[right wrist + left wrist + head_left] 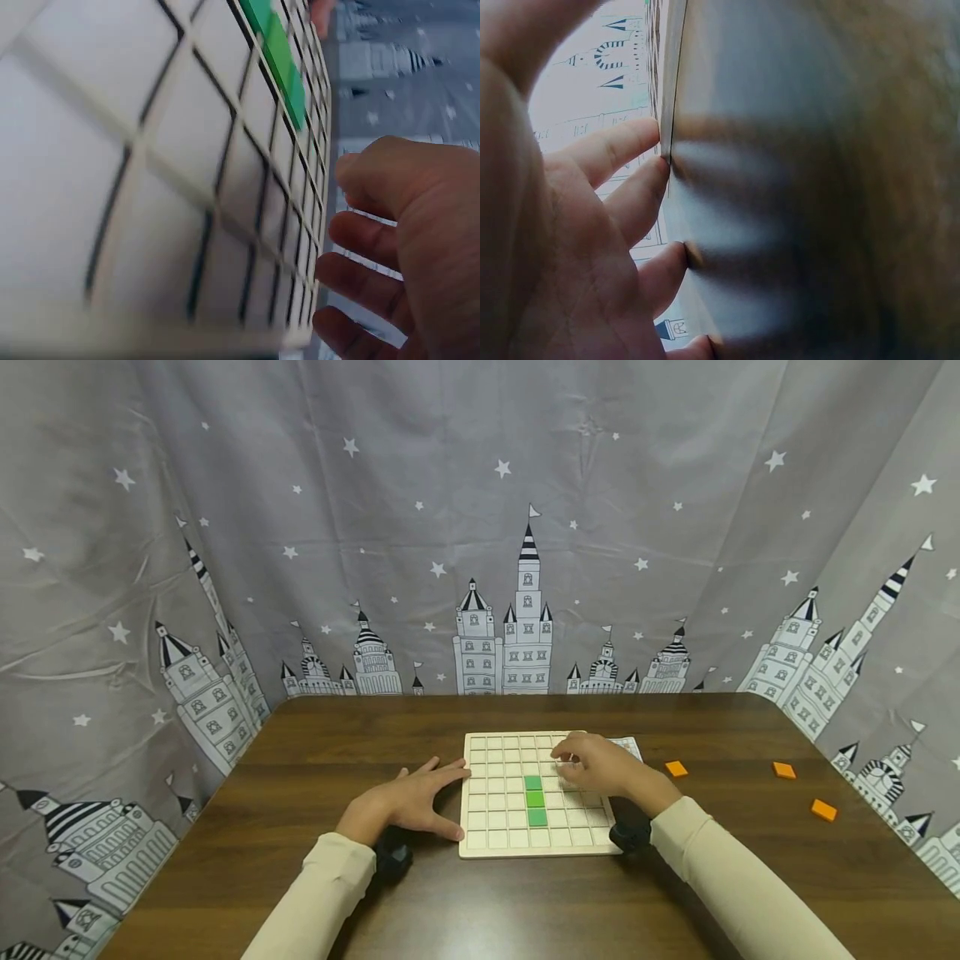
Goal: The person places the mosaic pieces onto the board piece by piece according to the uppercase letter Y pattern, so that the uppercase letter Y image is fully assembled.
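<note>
A pale wooden grid board [498, 817] lies on the brown table. Three green square tiles [535, 798] stand in one column near its middle, the central one a lighter green. My left hand [411, 800] is spread at the board's left edge, its fingers extended; fingertips touch that edge in the left wrist view [592, 217]. Over the board's right part hovers my right hand [600, 767], its fingers loosely bent. In the right wrist view, no tile shows between the thumb and fingers of the right hand [420, 232].
Three orange tiles lie on the table to the right: one orange tile [677, 768] near the board, another orange tile [783, 770] farther right, and a third orange tile [823, 810] nearer me. A printed sheet [628, 746] shows behind my right hand. A grey castle-patterned curtain [420, 552] hangs behind the table.
</note>
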{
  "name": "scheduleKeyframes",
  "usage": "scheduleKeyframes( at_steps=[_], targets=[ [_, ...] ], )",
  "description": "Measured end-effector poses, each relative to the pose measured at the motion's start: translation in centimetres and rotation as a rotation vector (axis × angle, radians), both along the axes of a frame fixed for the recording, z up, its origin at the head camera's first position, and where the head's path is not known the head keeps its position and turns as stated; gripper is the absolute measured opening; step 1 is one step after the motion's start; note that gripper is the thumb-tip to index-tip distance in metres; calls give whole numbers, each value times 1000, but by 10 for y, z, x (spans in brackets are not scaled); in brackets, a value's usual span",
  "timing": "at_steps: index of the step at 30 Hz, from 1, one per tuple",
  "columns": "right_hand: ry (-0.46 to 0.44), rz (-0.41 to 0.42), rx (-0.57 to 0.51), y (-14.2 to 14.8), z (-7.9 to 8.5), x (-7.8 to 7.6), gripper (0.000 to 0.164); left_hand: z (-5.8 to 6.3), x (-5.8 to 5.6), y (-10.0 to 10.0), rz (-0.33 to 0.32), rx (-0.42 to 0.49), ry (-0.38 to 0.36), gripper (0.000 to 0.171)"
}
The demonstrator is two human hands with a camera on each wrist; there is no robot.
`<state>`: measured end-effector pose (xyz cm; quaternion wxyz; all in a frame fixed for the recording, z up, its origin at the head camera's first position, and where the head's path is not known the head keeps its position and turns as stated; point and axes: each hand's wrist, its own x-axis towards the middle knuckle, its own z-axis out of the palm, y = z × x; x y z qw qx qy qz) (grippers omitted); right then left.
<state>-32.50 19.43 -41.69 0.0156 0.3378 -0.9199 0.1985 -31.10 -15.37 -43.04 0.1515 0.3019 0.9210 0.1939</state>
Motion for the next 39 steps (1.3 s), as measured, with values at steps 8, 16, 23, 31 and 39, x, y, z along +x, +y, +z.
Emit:
scheduleKeyframes(
  at_steps=[8, 16, 23, 31, 39],
  targets=[
    [29, -162, 23, 68, -1, -1, 27, 0, -1, 2, 9, -2, -7, 96],
    [18, -343, 96, 121, -11, 3, 22, -3, -1, 0, -3, -5, -8, 98],
    [57, -355, 80, 144, -14, 13, 21, -2, -3, 1, 8, -4, 0, 97],
    [68, -364, 84, 154, -15, 23, 27, 0, -4, -2, 6, 6, -5, 97],
    [83, -380, 102, 155, -17, 26, 22, -1, -4, 0, -2, 1, -5, 98]
  ],
)
